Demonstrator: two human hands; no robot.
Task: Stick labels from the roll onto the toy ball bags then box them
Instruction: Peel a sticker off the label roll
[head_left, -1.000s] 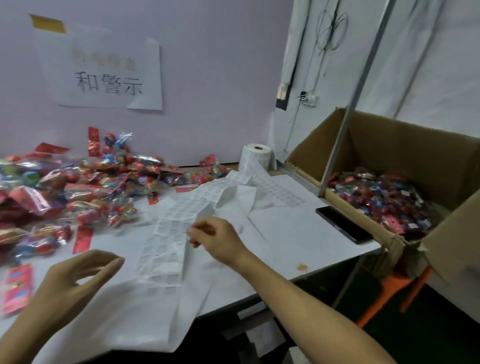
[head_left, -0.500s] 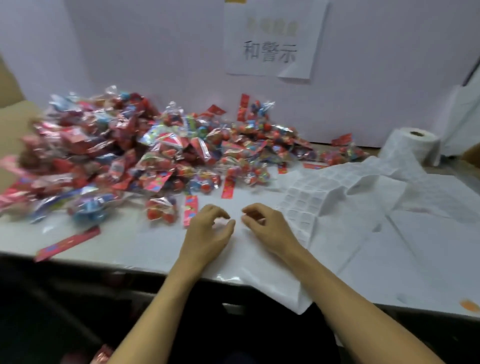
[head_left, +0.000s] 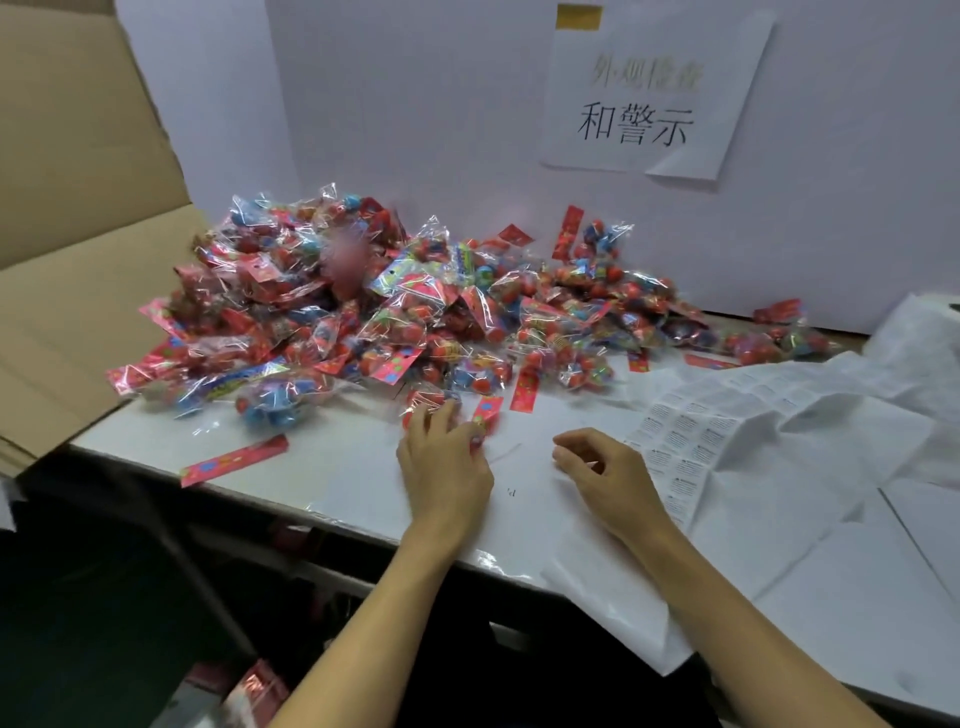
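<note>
Step in hand: judging by the hands, a bag is being drawn from the pile's near edge so a label can go on it.
Left hand (head_left: 444, 462): centre of the frame, palm down, fingers curled over the nearest toy ball bag (head_left: 439, 408) and grasping it where it lies on the white table (head_left: 249, 447).
Right hand (head_left: 605, 470): just right of centre, fingers loosely curled with thumb and forefinger close together. Whether a peeled label sits between them is too small to tell.
Bag pile (head_left: 395, 306): a heap of clear bags with red header cards, filling the middle of the frame against the back wall, well within reach.
Label strip (head_left: 691, 431): unrolled sheet of small white labels at centre right, just beside the right hand. The roll itself is not clearly in view.
Box: only a brown cardboard flap (head_left: 67, 249) shows at the left edge. The box interior is out of frame.
Loose card: a red header strip (head_left: 234, 460) lies alone near the table's front edge, lower left.
Doing it well: slide one bag free of its neighbours, flatten the film with the left hand, then lay the label on a smooth patch. The crinkly film probably wrinkles under a label, so press from one edge across.
</note>
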